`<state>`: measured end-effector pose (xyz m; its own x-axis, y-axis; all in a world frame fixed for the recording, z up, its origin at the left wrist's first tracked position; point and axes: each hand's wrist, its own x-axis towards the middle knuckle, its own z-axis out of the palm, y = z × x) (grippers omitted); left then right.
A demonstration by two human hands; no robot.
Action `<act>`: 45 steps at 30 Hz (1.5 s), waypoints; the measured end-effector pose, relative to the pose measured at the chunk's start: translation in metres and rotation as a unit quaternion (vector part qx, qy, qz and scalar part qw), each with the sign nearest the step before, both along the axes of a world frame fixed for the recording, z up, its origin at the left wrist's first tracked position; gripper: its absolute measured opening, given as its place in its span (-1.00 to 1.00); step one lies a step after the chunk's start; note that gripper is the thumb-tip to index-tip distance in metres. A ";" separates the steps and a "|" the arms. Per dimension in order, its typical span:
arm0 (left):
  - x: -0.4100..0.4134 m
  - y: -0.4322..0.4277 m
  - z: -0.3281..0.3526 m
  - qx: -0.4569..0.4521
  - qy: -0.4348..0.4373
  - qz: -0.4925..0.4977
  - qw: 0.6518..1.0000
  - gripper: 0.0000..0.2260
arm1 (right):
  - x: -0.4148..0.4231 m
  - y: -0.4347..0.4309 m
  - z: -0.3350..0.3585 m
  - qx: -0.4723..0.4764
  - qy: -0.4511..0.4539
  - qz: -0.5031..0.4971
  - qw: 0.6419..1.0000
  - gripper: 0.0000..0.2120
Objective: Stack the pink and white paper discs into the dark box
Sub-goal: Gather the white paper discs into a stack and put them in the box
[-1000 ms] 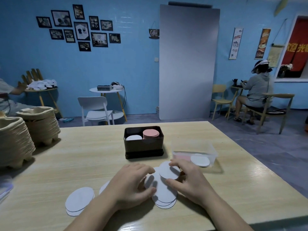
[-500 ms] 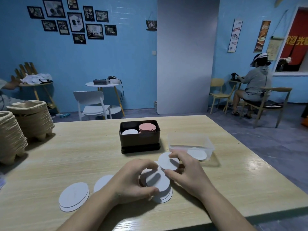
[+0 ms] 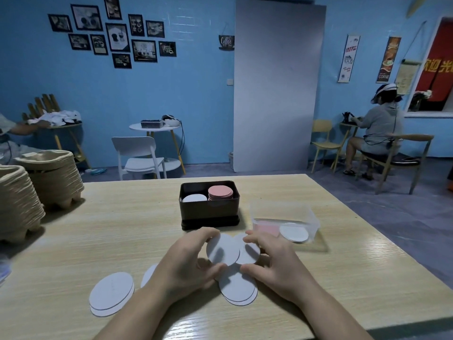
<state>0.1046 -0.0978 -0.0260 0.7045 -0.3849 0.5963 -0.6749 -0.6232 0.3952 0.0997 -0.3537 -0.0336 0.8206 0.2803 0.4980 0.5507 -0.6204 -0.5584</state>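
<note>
White discs [image 3: 222, 250] pinched between left hand [image 3: 182, 263], right hand [image 3: 272, 262].

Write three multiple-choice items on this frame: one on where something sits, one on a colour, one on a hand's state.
1. Where in the dark box does the pink stack stand?
A. left side
B. right side
C. in the middle

2. What colour are the two held discs?
A. pink
B. green
C. white

3. What is the left hand doing?
A. lying flat and empty
B. pinching a disc by its rim
C. reaching into the box

Answers:
1 B: the pink stack stands to the right of the white stack inside the box.
2 C: both held discs are plain white.
3 B: its fingers and thumb curl round one disc's edge.
</note>
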 end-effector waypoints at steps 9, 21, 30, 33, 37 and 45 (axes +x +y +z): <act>0.003 -0.019 -0.003 0.053 -0.014 -0.043 0.998 -0.49 | -0.003 0.003 -0.001 -0.015 -0.009 0.062 0.998 -0.42; 0.004 -0.007 -0.016 0.025 0.036 -0.010 0.999 -0.62 | -0.007 0.000 0.004 -0.022 -0.027 0.046 0.998 -0.61; 0.000 -0.009 -0.014 0.044 0.000 -0.012 0.999 -0.80 | -0.003 0.002 -0.001 -0.046 -0.036 0.044 0.997 -0.61; 0.000 -0.010 -0.014 0.049 0.002 -0.013 0.999 -0.82 | -0.004 0.004 -0.002 -0.060 -0.041 0.039 0.997 -0.66; 0.001 -0.011 -0.014 0.048 0.014 -0.012 0.999 -0.74 | -0.006 0.004 0.000 -0.049 -0.038 0.032 0.998 -0.68; -0.001 -0.012 -0.012 0.048 0.029 -0.005 0.998 -0.69 | -0.006 0.004 0.001 -0.071 -0.037 0.034 0.996 -0.69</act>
